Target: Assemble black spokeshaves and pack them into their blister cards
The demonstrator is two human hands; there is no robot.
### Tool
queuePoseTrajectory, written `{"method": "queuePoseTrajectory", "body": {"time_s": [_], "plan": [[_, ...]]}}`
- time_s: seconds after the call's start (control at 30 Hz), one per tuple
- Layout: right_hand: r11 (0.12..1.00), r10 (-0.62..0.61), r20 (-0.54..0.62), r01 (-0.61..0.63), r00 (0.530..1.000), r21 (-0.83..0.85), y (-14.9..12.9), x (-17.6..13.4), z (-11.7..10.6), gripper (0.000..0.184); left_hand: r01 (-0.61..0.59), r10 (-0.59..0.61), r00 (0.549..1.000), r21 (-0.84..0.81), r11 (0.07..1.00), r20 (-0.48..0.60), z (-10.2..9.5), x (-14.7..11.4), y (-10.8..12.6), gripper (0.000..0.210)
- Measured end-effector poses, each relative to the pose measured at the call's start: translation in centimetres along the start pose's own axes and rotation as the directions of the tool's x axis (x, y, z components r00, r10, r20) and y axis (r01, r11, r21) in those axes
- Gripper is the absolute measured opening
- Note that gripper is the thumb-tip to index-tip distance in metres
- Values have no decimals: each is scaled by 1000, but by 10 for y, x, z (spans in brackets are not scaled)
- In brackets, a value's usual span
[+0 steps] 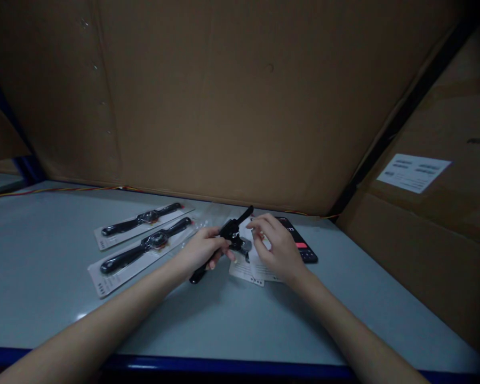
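My left hand (206,248) is wrapped round a black spokeshave (229,230), a tool with one handle on each side of a metal middle. It is held tilted above the table, one handle pointing up and away, the other down toward me. A grey metal plate (246,245) shows at its middle. Just right of the tool, my right hand (278,248) has its thumb and fingers curled together in a pinch; anything between the fingertips is too small to make out. Under the hands lie white printed cards (246,274), partly covered.
Two packaged spokeshaves on white cards, a nearer pack (144,256) and a farther pack (142,224), lie at left. Clear plastic wrapping (212,213) lies behind my left hand. A phone (308,253) rests at right. Cardboard (224,106) walls the back; a labelled box (424,229) stands right.
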State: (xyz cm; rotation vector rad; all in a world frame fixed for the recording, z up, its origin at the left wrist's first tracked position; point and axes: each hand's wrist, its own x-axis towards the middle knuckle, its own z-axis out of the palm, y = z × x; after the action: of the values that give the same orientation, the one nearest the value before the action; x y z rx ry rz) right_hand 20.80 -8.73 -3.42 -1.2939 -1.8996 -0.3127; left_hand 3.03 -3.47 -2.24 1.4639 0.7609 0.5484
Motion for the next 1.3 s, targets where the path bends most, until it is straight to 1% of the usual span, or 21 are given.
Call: {"method": "queuePoseTrajectory", "body": {"time_s": [0.1, 0.2, 0.27, 0.37, 0.43, 0.5, 0.6, 0.67, 0.77, 0.87, 1.0, 1.1, 1.2, 1.3], "plan": [[990, 53, 84, -63, 995, 128, -6, -2, 5, 28, -44, 44, 999, 2, 999, -9, 0, 1, -3, 27], [965, 67, 111, -93, 992, 247, -8, -2, 8, 32, -65, 65, 998, -2, 998, -1, -2, 3, -4, 45], [946, 86, 131, -122, 988, 301, -8, -1, 8, 35, -70, 70, 998, 0, 998, 8, -3, 4, -5, 48], [907, 107, 193, -175, 975, 383, -7, -1, 8, 36, -75, 75, 997, 12, 997, 13, -3, 3, -4, 48], [895, 98, 209, -178, 973, 408, -6, 0, 8, 34, -70, 70, 998, 28, 997, 4, -1, 1, -2, 48], [909, 79, 184, -146, 980, 391, -5, 0, 8, 31, -57, 57, 998, 44, 997, 1, 0, 0, 0, 46], [950, 41, 130, -79, 991, 302, -3, -1, 8, 29, -45, 45, 999, 39, 998, 6, 0, -1, 0, 47], [973, 23, 108, -47, 994, 224, -3, -2, 7, 31, -57, 57, 998, 16, 998, 4, -2, 0, -1, 50], [989, 22, 105, -37, 994, 145, -4, -2, 4, 38, -82, 82, 997, -6, 997, 6, -4, 3, -2, 50], [984, 18, 137, -43, 990, 175, -8, -1, 3, 40, -86, 86, 996, -4, 996, 5, -4, 3, -3, 48], [969, -15, 191, -33, 982, 244, -11, -2, 4, 36, -56, 56, 998, 14, 998, -3, -1, 2, -2, 50], [978, 6, 179, -43, 984, 203, -9, -2, 4, 36, -44, 44, 999, 15, 999, -20, -1, 1, -1, 54], [988, 34, 150, -56, 988, 143, -6, -2, 4, 41, -55, 55, 998, 6, 998, -25, -2, 2, -2, 55], [984, 31, 152, -57, 988, 169, -6, -2, 4, 43, -61, 61, 998, 11, 998, -10, -3, 3, -2, 53]]}}
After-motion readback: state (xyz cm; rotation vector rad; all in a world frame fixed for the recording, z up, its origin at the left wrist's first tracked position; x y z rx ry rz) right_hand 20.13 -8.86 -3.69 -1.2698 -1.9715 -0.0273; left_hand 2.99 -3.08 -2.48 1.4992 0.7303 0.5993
